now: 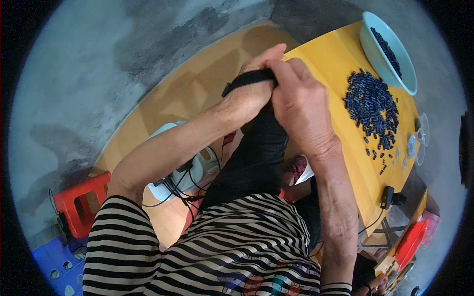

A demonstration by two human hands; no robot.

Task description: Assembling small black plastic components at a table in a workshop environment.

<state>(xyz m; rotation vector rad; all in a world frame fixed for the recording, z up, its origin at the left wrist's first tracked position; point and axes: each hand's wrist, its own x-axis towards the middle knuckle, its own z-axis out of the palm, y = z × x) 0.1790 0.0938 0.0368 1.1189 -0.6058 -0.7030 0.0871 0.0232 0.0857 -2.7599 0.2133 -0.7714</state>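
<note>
My left hand is held out in the middle, a black strap wrapped round it. One stretched finger shows past the strap; its other fingers are hidden behind my right hand. My right hand is closed, its thumb and fingers pinching the strap's end against the left hand. Both hands are above my lap, beside the left edge of a yellow table. On that table lies a loose pile of small black cylindrical pieces. More such pieces sit in a light-blue basin at the far right corner.
Clear plastic cups stand at the table's right side. A small black device with a cable is at the near corner. Red and blue plastic stools stand at left. Another person's hand shows at lower right, near a red tray.
</note>
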